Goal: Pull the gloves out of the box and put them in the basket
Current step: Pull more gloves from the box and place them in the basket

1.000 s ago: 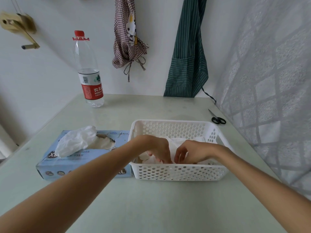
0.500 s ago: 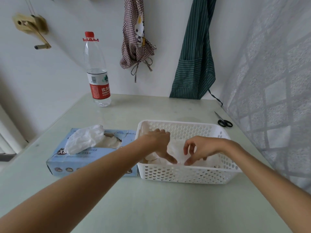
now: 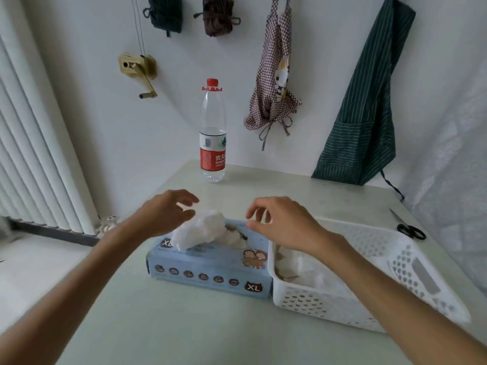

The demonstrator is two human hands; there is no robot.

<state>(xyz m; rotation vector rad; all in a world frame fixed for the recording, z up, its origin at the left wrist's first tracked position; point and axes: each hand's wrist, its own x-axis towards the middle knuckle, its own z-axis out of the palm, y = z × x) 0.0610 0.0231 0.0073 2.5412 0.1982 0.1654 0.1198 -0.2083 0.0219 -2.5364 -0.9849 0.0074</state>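
A blue glove box (image 3: 210,270) marked XL lies on the table, with a crumpled translucent white glove (image 3: 200,230) sticking out of its top opening. Right of it, touching, stands a white perforated basket (image 3: 395,262) with several white gloves (image 3: 303,270) lying inside. My left hand (image 3: 164,213) hovers just above the left part of the protruding glove, fingers loosely spread and holding nothing. My right hand (image 3: 280,221) hovers over the right end of the box, fingers loosely curved and empty, its forearm crossing over the basket.
A water bottle (image 3: 213,135) with a red label stands at the back of the table. Black scissors (image 3: 409,229) lie at the far right. Aprons hang on the wall behind. White vertical blinds (image 3: 31,154) are at the left.
Both hands have left the basket, letting go of the glove there, and moved left to above the box. The view has tilted up and shifted left.
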